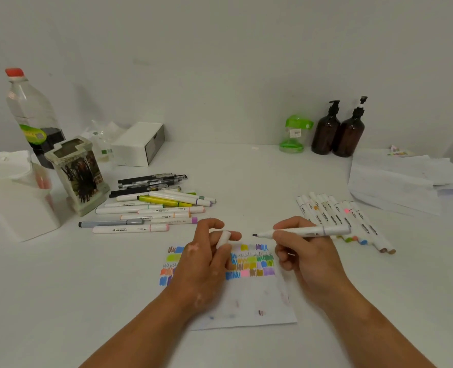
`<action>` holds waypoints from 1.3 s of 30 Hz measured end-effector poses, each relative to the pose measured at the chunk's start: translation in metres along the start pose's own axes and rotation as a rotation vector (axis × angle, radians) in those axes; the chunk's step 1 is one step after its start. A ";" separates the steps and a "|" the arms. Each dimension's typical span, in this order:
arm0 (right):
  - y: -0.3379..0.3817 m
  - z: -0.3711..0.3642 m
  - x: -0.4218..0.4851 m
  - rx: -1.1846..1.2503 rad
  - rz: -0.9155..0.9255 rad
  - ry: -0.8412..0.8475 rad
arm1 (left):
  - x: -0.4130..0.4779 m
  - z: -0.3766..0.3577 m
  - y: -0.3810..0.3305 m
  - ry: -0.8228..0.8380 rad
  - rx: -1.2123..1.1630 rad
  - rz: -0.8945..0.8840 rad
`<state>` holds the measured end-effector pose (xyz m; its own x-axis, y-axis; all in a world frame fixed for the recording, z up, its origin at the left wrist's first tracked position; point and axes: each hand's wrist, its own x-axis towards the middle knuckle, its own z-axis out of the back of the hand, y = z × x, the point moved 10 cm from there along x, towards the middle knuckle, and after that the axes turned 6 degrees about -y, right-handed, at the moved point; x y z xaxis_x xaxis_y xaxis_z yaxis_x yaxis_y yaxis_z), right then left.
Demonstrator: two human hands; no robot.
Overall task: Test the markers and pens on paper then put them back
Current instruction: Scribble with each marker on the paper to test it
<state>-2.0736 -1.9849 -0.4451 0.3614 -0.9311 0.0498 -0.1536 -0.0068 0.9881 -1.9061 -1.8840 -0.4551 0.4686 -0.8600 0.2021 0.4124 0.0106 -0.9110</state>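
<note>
"MARKER" on white marker (pixel 131 229) (upside-down)

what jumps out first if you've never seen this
The paper at the near centre of the table, covered in bright scribbled swatches. Over it the right hand holds an uncapped white marker, tip pointing left, and the left hand pinches a white cap. A heap of markers and pens lies at left, a row of markers at right.

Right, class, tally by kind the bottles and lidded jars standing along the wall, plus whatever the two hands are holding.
Clear bottle with red cap: 1
Brown pump bottles: 2
Green-lidded jar: 1
Marker in right hand: 1
Marker cap in left hand: 1
Total: 6
</note>
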 end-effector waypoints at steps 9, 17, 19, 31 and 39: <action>-0.009 0.010 -0.004 0.136 -0.024 -0.005 | -0.004 -0.004 -0.008 0.068 0.062 -0.048; -0.006 -0.010 -0.012 -0.043 0.073 0.140 | -0.005 -0.007 -0.012 0.068 0.155 -0.132; -0.005 -0.014 -0.014 -0.073 0.088 0.160 | -0.006 -0.008 -0.014 0.081 0.155 -0.155; -0.006 -0.011 -0.015 -0.116 0.095 0.188 | -0.005 -0.010 -0.020 0.090 0.128 -0.213; -0.002 0.021 -0.023 -0.331 -0.179 0.347 | -0.003 -0.017 -0.013 0.108 0.154 -0.181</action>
<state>-2.1015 -1.9709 -0.4510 0.6480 -0.7498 -0.1342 0.2177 0.0134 0.9759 -1.9267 -1.8905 -0.4498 0.2940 -0.9042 0.3098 0.6001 -0.0777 -0.7962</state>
